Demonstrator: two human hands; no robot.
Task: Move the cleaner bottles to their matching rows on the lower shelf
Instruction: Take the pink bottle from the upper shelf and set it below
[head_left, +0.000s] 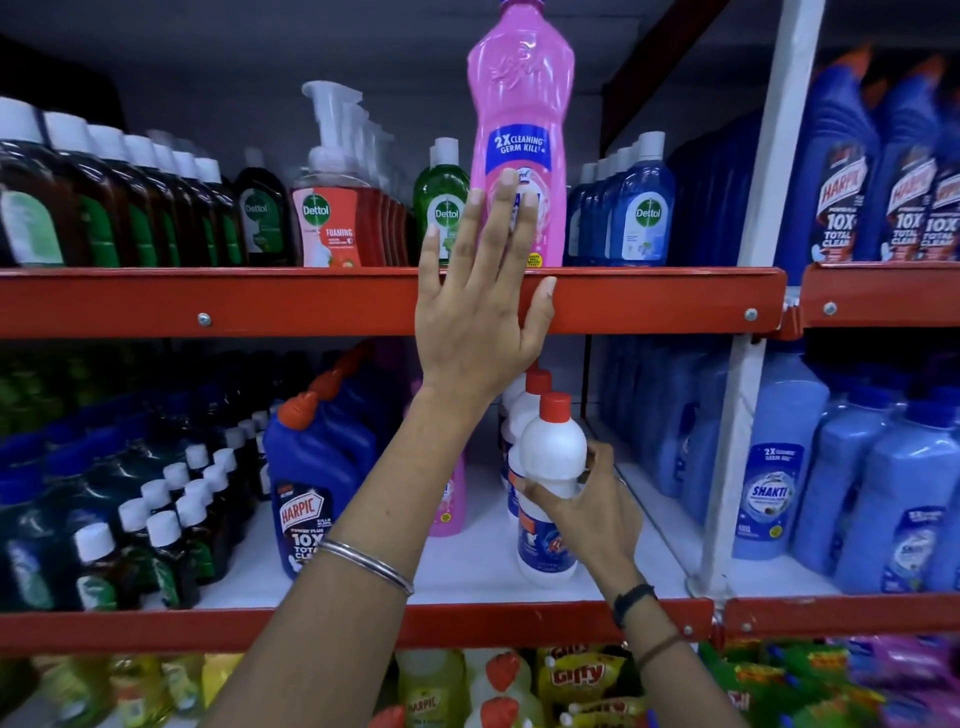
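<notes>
A tall pink cleaner bottle (521, 104) stands at the front of the upper shelf between green and blue Dettol bottles. My left hand (480, 296) is raised in front of it, fingers spread, fingertips at its label, holding nothing. On the lower shelf (467, 566) my right hand (587, 499) grips a white bottle with a red cap (551, 447) at the front of a row of like bottles. A pink bottle (451, 506) stands further back on the lower shelf, mostly hidden by my left forearm. Blue Harpic bottles (311, 467) form a row to its left.
Red shelf rails (208, 301) edge both levels. Brown Dettol bottles (78, 197) and foaming pump bottles (332, 208) fill the upper left. Light blue Shakti bottles (779, 467) stand right of a white upright post (748, 312). Small dark bottles (156, 519) crowd the lower left. Yellow products sit below.
</notes>
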